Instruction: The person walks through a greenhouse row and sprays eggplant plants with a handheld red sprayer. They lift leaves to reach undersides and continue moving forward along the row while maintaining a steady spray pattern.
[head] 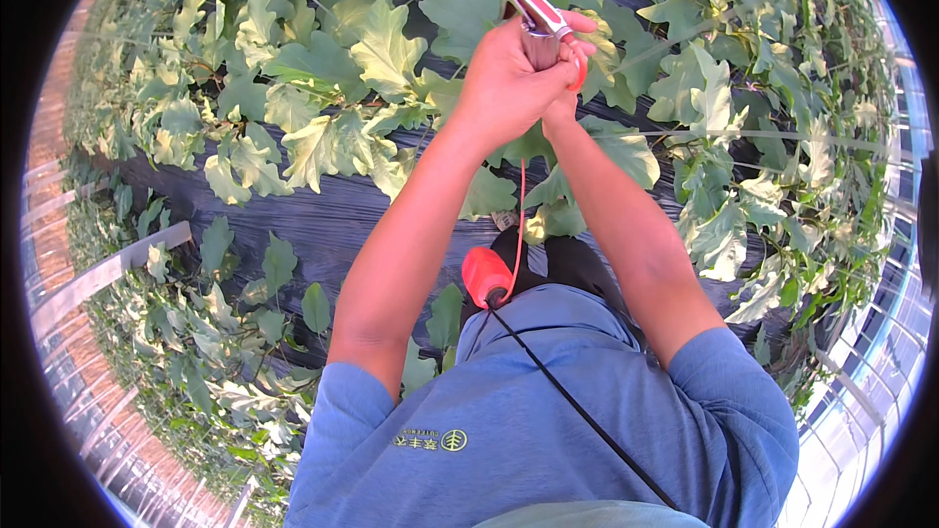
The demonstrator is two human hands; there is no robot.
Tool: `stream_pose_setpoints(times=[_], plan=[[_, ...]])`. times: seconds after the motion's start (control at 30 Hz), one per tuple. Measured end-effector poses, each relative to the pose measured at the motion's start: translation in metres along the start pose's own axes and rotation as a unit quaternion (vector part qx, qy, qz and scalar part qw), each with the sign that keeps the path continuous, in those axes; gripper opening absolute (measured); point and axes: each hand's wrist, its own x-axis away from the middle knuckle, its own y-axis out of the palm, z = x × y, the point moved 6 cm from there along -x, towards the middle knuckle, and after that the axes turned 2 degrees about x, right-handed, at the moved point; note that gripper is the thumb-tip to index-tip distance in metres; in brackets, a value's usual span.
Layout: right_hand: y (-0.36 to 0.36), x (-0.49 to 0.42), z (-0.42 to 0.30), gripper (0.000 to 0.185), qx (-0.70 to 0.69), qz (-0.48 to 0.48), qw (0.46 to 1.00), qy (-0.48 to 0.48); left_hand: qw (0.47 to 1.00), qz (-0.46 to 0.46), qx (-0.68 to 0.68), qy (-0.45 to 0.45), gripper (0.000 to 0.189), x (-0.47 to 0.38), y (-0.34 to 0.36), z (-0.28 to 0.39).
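My left hand (pixel 506 77) is wrapped around a red and silver hand-held applicator (pixel 532 0). Its thin metal nozzle points up and left among the leaves. Close against it, my right hand (pixel 562 104) is mostly hidden behind the left hand and the handle, so its grip cannot be made out. A thin red tube (pixel 522 198) loops from the handle's rear end and shows again lower down, running to a red bottle (pixel 486 277) at my waist. From the bottle a black strap (pixel 587 418) crosses my blue shirt.
Lobed, eggplant-like leaves (pixel 385 48) surround my hands on several sides. Dark plastic mulch film (pixel 330 209) covers the ground. Thin lines (pixel 741 133) stretch through the plants at right. A pale strip (pixel 117 271) runs along the left, with wall framing (pixel 866 389) at lower right.
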Motion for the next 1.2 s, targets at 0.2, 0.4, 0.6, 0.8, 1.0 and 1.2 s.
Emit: stream_pose_setpoints(times=[0.2, 0.4, 0.6, 0.8, 1.0, 1.2], plan=[[-0.010, 0.092, -0.051, 0.074, 0.006, 0.051, 0.999, 0.002, 0.986, 0.060, -0.056, 0.143, 0.020, 0.022, -0.013, 0.039], [-0.028, 0.142, -0.048, 0.078, 0.052, -0.012, 0.998, -0.014, 0.952, 0.197, -0.037, 0.231, 0.010, -0.006, -0.031, 0.087], [-0.019, 0.141, -0.063, 0.075, 0.047, -0.074, 0.992, -0.094, 0.900, 0.228, -0.078, 0.364, 0.013, -0.007, -0.023, 0.142], [0.002, 0.059, -0.073, 0.085, 0.089, -0.063, 0.988, -0.108, 0.868, 0.239, -0.078, 0.428, 0.026, 0.051, 0.032, 0.181], [-0.014, 0.048, -0.083, 0.092, 0.159, -0.047, 0.982, -0.094, 0.913, 0.115, -0.119, 0.372, 0.021, 0.103, 0.033, 0.193], [-0.065, 0.200, -0.062, 0.049, 0.060, -0.225, 0.952, -0.196, 0.988, -0.073, -0.135, 0.022, 0.028, 0.091, 0.001, 0.146]])
